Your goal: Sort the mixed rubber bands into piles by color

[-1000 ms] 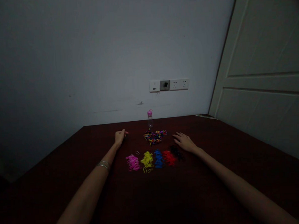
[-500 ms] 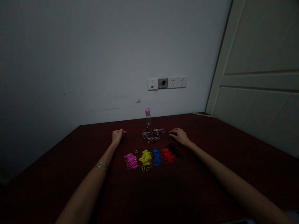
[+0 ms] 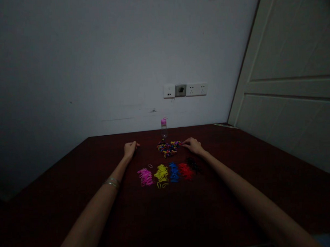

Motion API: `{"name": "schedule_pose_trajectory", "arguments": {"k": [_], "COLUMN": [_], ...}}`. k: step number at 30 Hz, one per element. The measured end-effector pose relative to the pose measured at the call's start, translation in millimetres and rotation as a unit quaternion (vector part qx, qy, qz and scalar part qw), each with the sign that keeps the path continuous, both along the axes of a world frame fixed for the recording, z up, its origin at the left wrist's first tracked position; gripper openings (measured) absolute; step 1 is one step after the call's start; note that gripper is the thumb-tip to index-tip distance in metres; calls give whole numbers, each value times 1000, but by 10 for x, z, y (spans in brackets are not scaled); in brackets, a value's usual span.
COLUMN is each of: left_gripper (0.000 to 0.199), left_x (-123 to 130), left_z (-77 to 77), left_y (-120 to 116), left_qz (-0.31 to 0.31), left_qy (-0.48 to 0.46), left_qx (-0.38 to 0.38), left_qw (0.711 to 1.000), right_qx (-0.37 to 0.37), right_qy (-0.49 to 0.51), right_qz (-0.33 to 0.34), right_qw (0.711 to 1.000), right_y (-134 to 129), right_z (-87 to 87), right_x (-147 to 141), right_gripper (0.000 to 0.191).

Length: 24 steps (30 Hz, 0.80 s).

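A mixed heap of coloured rubber bands [image 3: 167, 148] lies in the middle of the dark red table. At its right edge my right hand [image 3: 192, 145] has its fingertips brought together on a rubber band. On the left, apart from the heap, my left hand [image 3: 130, 149] rests on the table, fingers curled in and nothing visible in them. Nearer to me lie sorted piles in a row: pink bands [image 3: 145, 177], yellow bands [image 3: 161, 173], blue bands [image 3: 174, 172], red bands [image 3: 185, 171] and dark bands [image 3: 193, 165].
Behind the heap stands a clear bottle [image 3: 164, 130] with a pink cap. A pale single band [image 3: 150, 166] lies above the pink pile. The wall at the back carries sockets [image 3: 196, 89]. A white door [image 3: 289, 85] rises at the right.
My right hand has moved left to the edge of the mixed heap, and its fingertips have closed there. My left hand has stayed in place.
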<state>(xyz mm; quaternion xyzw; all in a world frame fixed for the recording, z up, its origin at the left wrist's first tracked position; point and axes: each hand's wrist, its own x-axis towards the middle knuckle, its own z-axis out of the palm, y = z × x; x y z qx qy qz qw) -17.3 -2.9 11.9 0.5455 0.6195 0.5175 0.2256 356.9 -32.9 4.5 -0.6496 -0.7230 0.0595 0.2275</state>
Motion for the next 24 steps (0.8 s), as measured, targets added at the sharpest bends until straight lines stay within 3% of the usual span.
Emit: {"name": "schedule_pose_trajectory", "arguments": {"k": [17,24], "left_gripper": [35,34], "left_x": [28,4], "left_z": [9,-40], "left_y": [-34,23], "left_qz": [-7,-4], "left_qy": [-7,-1], "left_qx": [4,15], "left_qw": [1000,1000], "right_qx": [-1,2], "right_qy": [16,3], "right_qz": [-12,26], "right_qw": [1000,1000], "right_y": [72,111], "right_z": [4,-2], "right_x": [-47,-34], "right_gripper": [19,24]}}
